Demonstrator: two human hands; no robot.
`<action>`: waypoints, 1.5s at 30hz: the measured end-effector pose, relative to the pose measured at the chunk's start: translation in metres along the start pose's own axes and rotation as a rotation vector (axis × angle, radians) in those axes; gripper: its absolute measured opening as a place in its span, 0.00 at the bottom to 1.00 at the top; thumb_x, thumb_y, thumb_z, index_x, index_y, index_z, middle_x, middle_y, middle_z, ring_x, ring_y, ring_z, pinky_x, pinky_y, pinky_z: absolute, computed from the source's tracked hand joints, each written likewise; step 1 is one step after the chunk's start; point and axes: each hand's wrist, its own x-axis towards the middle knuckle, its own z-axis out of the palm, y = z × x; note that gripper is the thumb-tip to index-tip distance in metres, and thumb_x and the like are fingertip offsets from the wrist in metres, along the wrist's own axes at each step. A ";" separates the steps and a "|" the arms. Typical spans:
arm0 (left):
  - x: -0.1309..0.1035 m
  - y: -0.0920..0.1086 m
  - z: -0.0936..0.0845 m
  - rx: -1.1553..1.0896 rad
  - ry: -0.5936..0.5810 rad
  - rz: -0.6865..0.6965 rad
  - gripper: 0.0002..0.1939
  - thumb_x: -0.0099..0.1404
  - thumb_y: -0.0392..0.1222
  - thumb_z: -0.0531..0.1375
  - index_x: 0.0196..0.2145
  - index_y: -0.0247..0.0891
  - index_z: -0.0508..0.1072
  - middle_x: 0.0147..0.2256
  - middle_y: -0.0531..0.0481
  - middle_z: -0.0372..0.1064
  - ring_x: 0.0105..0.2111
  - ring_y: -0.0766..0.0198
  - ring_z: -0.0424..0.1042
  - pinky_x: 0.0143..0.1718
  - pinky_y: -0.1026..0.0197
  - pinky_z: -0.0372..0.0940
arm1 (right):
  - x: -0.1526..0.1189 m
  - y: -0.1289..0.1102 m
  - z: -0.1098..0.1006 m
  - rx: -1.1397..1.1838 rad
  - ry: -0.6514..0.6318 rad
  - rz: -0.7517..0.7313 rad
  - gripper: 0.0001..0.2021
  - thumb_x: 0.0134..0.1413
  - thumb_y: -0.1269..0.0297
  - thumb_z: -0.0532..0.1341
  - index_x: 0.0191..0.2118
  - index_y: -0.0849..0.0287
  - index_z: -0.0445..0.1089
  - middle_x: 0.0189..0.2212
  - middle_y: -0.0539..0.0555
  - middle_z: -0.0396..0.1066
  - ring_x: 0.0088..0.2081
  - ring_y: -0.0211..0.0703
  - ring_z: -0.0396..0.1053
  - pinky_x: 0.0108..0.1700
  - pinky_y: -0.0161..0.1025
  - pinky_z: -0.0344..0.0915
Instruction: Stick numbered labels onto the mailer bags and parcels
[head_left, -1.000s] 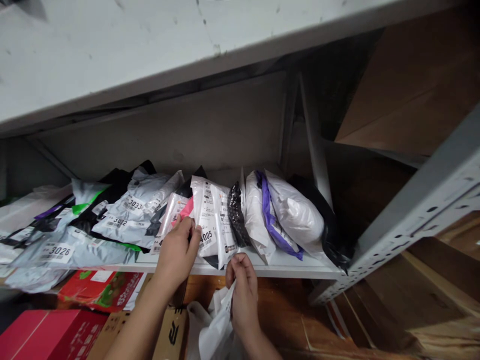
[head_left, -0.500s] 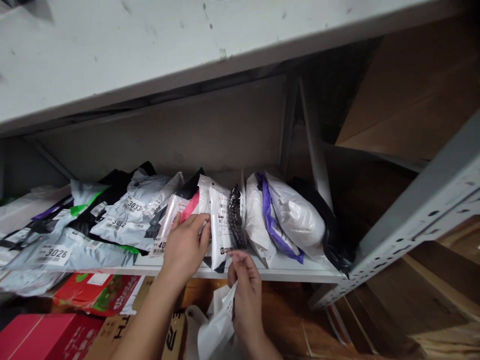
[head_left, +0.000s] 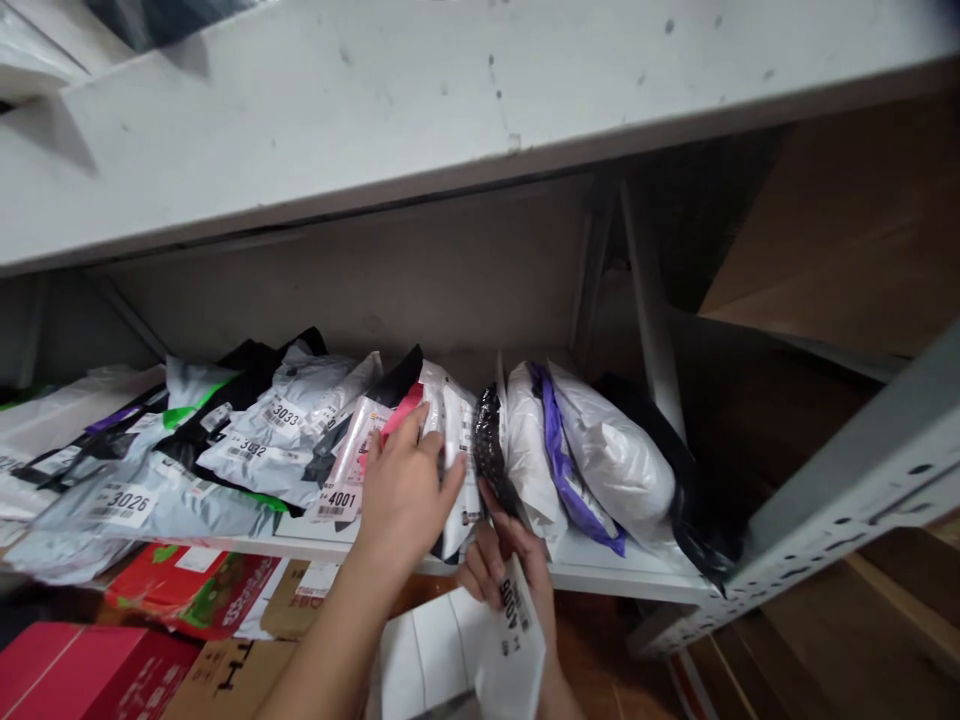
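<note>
I see my left hand at the centre of the frame, flat and with fingers spread, pressing against the standing white parcels on the shelf. It touches them and pinches nothing. Just left of it a clear packet marked 4001 leans on a pink one.

My right hand sits just below and right of the left, at the shelf's front edge. Its fingers curl around a white bag labelled with a number that starts 400; the last digit I cannot read. The bag hangs down toward the bottom of the frame, in front of the shelf and not on it. The forefinger reaches up beside a black packet standing between the white parcels and a fat white bundle with a purple band.

Toward the left of the frame grey mailers numbered 3033, 3032 and 3026 lie overlapped. At lower left, beneath the shelf, sit a red box and cardboard. A grey upright crosses the right of the frame.
</note>
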 end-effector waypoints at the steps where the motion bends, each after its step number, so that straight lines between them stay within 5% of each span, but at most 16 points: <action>1: 0.001 -0.004 0.001 -0.019 -0.004 -0.007 0.13 0.66 0.46 0.52 0.34 0.36 0.73 0.58 0.39 0.59 0.55 0.46 0.64 0.58 0.37 0.54 | 0.002 -0.002 -0.003 0.016 -0.016 -0.003 0.16 0.44 0.47 0.63 0.30 0.56 0.70 0.12 0.38 0.45 0.10 0.27 0.35 0.14 0.32 0.38; 5: 0.000 -0.016 0.009 -0.079 0.034 -0.041 0.12 0.66 0.44 0.50 0.32 0.37 0.70 0.50 0.40 0.63 0.46 0.50 0.68 0.49 0.47 0.65 | 0.008 -0.003 -0.013 0.078 0.054 -0.105 0.17 0.49 0.46 0.58 0.24 0.57 0.65 0.18 0.39 0.43 0.13 0.25 0.30 0.16 0.34 0.36; 12: -0.001 -0.014 0.014 -0.039 0.075 -0.075 0.11 0.66 0.42 0.50 0.31 0.37 0.68 0.37 0.43 0.62 0.38 0.54 0.69 0.42 0.53 0.67 | 0.013 0.009 -0.019 0.007 0.137 -0.230 0.13 0.55 0.56 0.56 0.23 0.55 0.59 0.20 0.41 0.39 0.15 0.28 0.25 0.16 0.34 0.31; 22: 0.001 -0.012 0.011 -0.004 0.022 -0.150 0.11 0.66 0.42 0.49 0.34 0.35 0.69 0.40 0.41 0.64 0.37 0.54 0.70 0.40 0.53 0.66 | 0.019 -0.001 -0.032 -0.002 -0.293 -0.181 0.11 0.57 0.57 0.54 0.32 0.58 0.65 0.19 0.37 0.40 0.09 0.23 0.34 0.14 0.28 0.39; 28: 0.001 -0.012 0.011 -0.026 0.041 -0.160 0.12 0.65 0.37 0.48 0.37 0.33 0.71 0.40 0.40 0.68 0.38 0.54 0.70 0.42 0.54 0.65 | 0.033 0.004 -0.038 0.125 -0.805 -0.121 0.22 0.59 0.58 0.39 0.30 0.62 0.65 0.17 0.36 0.37 0.07 0.20 0.35 0.18 0.27 0.34; 31: 0.001 -0.013 0.010 -0.018 0.046 -0.154 0.12 0.65 0.37 0.48 0.36 0.33 0.70 0.39 0.40 0.69 0.39 0.54 0.71 0.41 0.54 0.66 | 0.025 -0.002 -0.032 0.167 -0.522 -0.073 0.15 0.59 0.60 0.51 0.25 0.61 0.65 0.17 0.37 0.40 0.08 0.21 0.35 0.14 0.27 0.37; 33: 0.001 -0.013 0.009 -0.008 0.041 -0.149 0.11 0.65 0.38 0.49 0.35 0.34 0.70 0.39 0.40 0.69 0.39 0.54 0.71 0.42 0.54 0.66 | 0.018 -0.005 -0.023 0.085 -0.269 -0.017 0.17 0.55 0.58 0.59 0.19 0.59 0.61 0.15 0.37 0.42 0.09 0.23 0.34 0.13 0.29 0.39; 36: 0.001 -0.013 0.008 -0.001 0.011 -0.150 0.11 0.65 0.39 0.48 0.34 0.35 0.69 0.38 0.40 0.69 0.39 0.53 0.71 0.42 0.54 0.66 | 0.013 -0.002 -0.010 -0.113 -0.055 0.087 0.18 0.44 0.51 0.66 0.19 0.57 0.61 0.12 0.37 0.45 0.10 0.25 0.36 0.13 0.31 0.39; 41: 0.001 -0.013 0.005 0.049 -0.045 -0.137 0.11 0.66 0.41 0.47 0.33 0.36 0.66 0.38 0.39 0.68 0.40 0.50 0.70 0.41 0.52 0.64 | 0.010 0.011 0.005 -0.177 0.261 0.047 0.25 0.34 0.37 0.63 0.25 0.57 0.67 0.07 0.38 0.45 0.09 0.30 0.38 0.13 0.33 0.35; 45: 0.002 -0.015 0.005 0.073 -0.078 -0.123 0.10 0.66 0.43 0.47 0.31 0.39 0.63 0.36 0.41 0.68 0.39 0.50 0.69 0.39 0.53 0.63 | -0.008 0.019 0.016 -0.215 0.527 -0.115 0.20 0.39 0.44 0.64 0.22 0.55 0.58 0.11 0.40 0.50 0.14 0.31 0.45 0.17 0.33 0.45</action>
